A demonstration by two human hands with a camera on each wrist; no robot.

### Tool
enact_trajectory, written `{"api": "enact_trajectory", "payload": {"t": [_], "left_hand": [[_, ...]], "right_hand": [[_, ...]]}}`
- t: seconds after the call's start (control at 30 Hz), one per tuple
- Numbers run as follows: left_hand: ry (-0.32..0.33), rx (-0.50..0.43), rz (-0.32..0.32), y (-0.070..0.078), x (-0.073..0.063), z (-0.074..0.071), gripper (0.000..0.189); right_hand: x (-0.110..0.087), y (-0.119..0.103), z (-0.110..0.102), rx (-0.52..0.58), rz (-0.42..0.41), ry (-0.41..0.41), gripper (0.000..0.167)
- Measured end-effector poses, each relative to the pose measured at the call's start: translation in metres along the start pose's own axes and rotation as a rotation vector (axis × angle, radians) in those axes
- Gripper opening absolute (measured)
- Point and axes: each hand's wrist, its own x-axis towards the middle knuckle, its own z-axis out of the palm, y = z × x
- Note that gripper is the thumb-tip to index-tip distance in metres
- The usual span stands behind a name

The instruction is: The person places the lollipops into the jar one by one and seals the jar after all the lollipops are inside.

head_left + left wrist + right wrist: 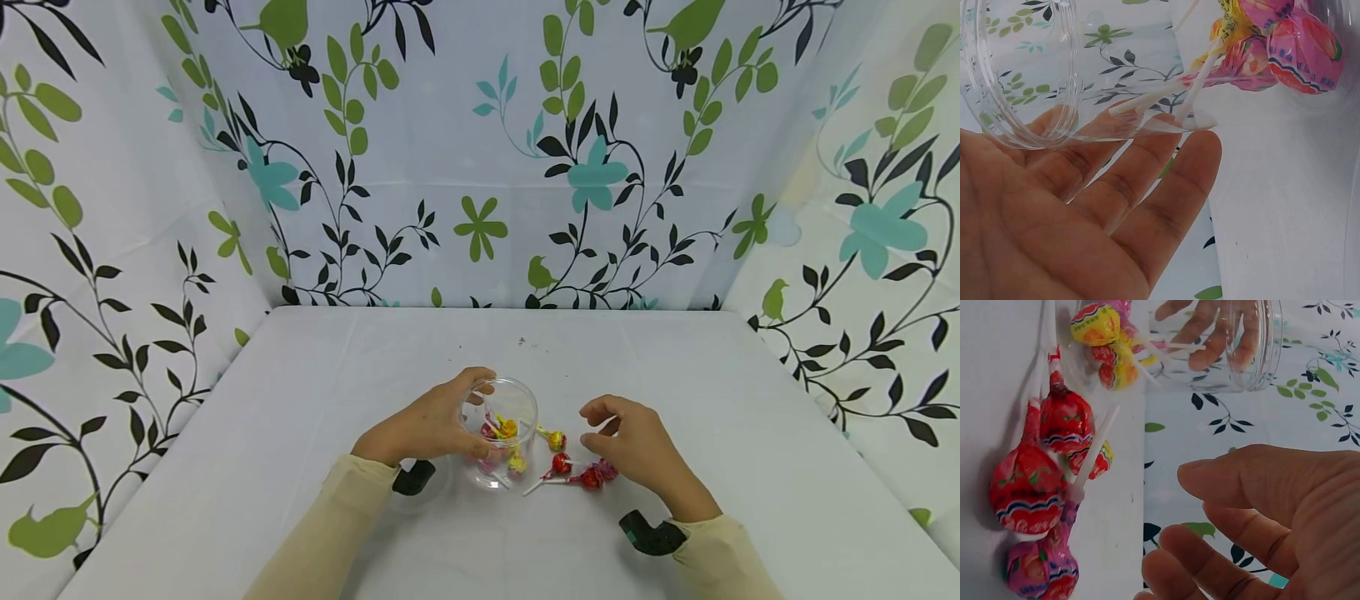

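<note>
My left hand holds a clear plastic jar on the white table, fingers round its far side and thumb at the front. Inside lie several wrapped lollipops, with pink wrappers and yellow ones at the bottom. My right hand hovers to the right of the jar, fingers loosely bent and nothing between them. Below and beside it, red lollipops, a purple-pink lollipop and a yellow-and-red lollipop lie loose on the table.
Under the left wrist, a faint clear round lid lies on the table. Small dark specks dot the cloth behind the jar. Leaf-patterned curtains enclose the table at the back and both sides.
</note>
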Motion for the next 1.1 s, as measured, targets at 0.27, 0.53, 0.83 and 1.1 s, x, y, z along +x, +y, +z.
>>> {"api": "enact_trajectory", "payload": {"t": [0.27,0.53,0.83,1.1], "left_hand": [[0.003,-0.005,0.004,0.0,0.002,0.0,0.102],[0.005,-0.014,0.002,0.0,0.0,0.001,0.102],[0.014,0.007,-0.014,0.001,0.0,0.003,0.103],[0.011,0.011,-0.001,0.001,0.0,0.002,0.101]], "right_hand": [[-0.01,0.02,-0.009,-0.042,0.06,-0.106,0.021],[-0.014,0.028,-0.01,-0.06,0.085,-0.173,0.015],[-0.013,0.032,-0.005,-0.101,0.089,-0.161,0.016],[-0.009,0.034,0.002,-0.119,0.091,-0.134,0.018]]}}
